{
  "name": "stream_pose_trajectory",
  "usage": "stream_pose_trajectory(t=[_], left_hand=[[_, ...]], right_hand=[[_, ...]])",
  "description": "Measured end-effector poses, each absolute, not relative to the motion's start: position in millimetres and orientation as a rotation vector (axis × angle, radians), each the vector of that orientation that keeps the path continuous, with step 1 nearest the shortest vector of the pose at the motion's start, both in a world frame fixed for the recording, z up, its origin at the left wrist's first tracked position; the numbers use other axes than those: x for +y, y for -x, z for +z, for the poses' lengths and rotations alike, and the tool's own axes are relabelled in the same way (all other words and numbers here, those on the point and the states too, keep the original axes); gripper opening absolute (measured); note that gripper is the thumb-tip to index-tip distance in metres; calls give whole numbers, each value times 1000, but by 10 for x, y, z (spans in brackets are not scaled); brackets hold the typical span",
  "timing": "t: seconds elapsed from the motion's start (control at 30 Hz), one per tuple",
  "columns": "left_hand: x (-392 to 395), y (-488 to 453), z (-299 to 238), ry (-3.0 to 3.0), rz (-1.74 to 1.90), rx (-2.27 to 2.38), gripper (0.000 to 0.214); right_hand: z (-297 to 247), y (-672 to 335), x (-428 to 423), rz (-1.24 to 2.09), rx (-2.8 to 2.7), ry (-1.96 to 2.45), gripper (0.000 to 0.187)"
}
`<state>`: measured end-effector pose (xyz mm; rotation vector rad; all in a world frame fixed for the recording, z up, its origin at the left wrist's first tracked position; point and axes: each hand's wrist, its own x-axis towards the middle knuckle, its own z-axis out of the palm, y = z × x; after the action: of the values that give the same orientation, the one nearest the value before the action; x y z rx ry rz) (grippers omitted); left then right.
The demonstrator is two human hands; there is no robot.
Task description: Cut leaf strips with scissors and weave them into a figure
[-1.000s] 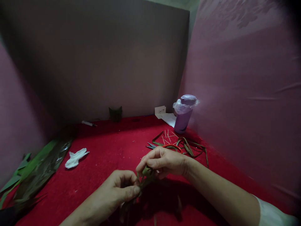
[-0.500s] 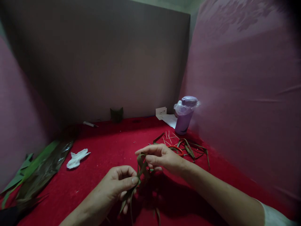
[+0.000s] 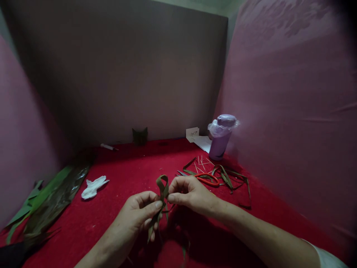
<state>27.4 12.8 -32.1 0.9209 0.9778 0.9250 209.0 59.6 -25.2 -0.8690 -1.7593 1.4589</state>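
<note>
Between my hands is a dark green leaf strip (image 3: 162,185), bent into an upright loop with loose ends hanging below. My left hand (image 3: 141,212) pinches it at the base of the loop between thumb and index finger. From the other side, the thumb and fingertips of my right hand (image 3: 192,194) close on the strip just under the loop. Behind my right hand lie orange-handled scissors (image 3: 209,182), their blades partly showing to the left.
Toothpicks (image 3: 201,162) and loose leaf strips (image 3: 227,176) lie behind the scissors. A purple bottle (image 3: 220,143) stands at the back right beside white paper (image 3: 203,143). Crumpled tissue (image 3: 94,187), long leaves (image 3: 57,197) and a syringe-like tube (image 3: 107,146) are leftward. A green woven piece (image 3: 140,136) sits at the rear.
My right hand has moved down and closer to my left, its fingers now at the loop's base. The loop stands freer above the fingers, and more of the scissors shows.
</note>
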Motion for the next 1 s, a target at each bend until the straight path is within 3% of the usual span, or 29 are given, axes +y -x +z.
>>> stream_pose_trajectory(t=[0.63, 1.0], left_hand=[[178, -277, -317, -932, 1027, 1015, 21], [127, -336, -301, -958, 940, 1057, 23]], right_hand=[[-155, -2183, 513, 1418, -2361, 953, 8], [-195, -2091, 577, 1294, -1715, 799, 22]])
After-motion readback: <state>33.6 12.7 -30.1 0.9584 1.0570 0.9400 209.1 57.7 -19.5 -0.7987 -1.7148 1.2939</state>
